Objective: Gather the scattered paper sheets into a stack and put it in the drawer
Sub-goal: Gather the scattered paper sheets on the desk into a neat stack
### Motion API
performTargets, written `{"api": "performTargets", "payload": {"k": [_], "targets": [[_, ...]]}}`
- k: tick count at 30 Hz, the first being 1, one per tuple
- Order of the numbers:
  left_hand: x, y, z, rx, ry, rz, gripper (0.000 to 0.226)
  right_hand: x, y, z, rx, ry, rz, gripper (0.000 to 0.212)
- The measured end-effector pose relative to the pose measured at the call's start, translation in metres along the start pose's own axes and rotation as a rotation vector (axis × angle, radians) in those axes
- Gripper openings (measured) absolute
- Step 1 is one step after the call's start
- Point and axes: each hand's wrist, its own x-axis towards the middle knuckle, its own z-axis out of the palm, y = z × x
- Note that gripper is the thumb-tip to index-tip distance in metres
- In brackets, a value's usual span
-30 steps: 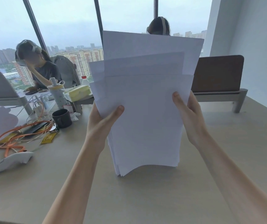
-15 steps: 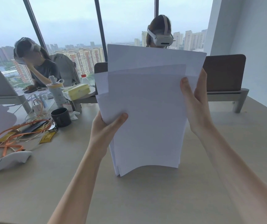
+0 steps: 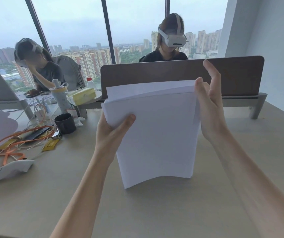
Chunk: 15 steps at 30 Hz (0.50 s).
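A stack of white paper sheets [image 3: 156, 134] stands on its lower edge on the beige table [image 3: 172, 208], bowed near the bottom. My left hand [image 3: 111, 133] grips its left edge, thumb across the front. My right hand [image 3: 210, 107] rests flat against the right edge near the top, fingers spread upward and not curled around the sheets. The top edges are nearly level, with one back sheet a little higher. No drawer is in view.
A brown desk divider [image 3: 237, 78] stands behind the stack, with a person in a headset beyond it. At the left lie a black mug [image 3: 65, 123], orange cables [image 3: 17, 143], a white controller [image 3: 11, 170], a bottle [image 3: 60, 97] and another seated person.
The staggered sheets have dropped down into a nearly even stack. My right hand slid up the right edge and opened flat; my left hand kept its grip.
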Motion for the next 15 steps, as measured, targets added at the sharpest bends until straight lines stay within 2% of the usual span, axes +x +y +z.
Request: {"api": "performTargets", "payload": {"k": [3, 8, 12, 15], "targets": [[0.002, -0.002, 0.001, -0.007, -0.011, 0.011, 0.052, 0.001, 0.010, -0.003, 0.054, -0.004, 0.012, 0.051], [-0.004, -0.019, -0.001, -0.005, 0.010, -0.021, 0.049, -0.015, 0.049, -0.015, 0.229, -0.082, 0.199, 0.069], [-0.022, -0.047, -0.009, -0.017, -0.027, -0.150, 0.047, -0.048, 0.085, -0.016, 0.243, -0.137, 0.342, 0.049], [-0.031, -0.056, -0.008, -0.019, -0.001, -0.291, 0.029, -0.064, 0.101, -0.006, 0.245, -0.104, 0.410, 0.035]]}}
